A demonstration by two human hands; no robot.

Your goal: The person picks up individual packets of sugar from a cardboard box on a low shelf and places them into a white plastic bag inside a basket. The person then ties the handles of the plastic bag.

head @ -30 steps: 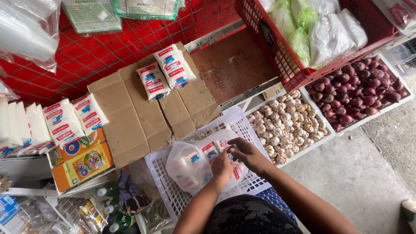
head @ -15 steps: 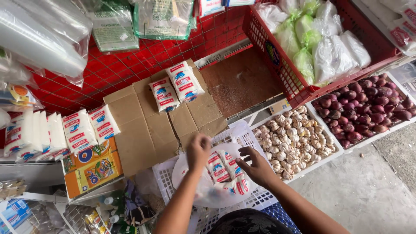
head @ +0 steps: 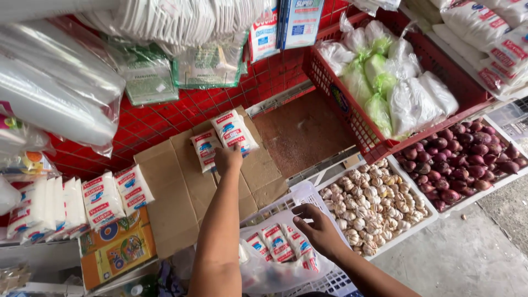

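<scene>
While left hand [head: 228, 159] grip clasps a white packet [head: 235, 132] on cardboard [head: 181, 187], right hand [head: 316, 230] released above bagged packets [head: 278, 245].

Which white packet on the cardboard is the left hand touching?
The right-hand packet of the pair; left hand sits at its lower edge, the other packet lies just beside.

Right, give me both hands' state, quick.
Left hand: closed on a white packet on the cardboard.
Right hand: open, holding nothing, over the packets in the clear bag.

Head camera, steep downward, close over stall.
</scene>
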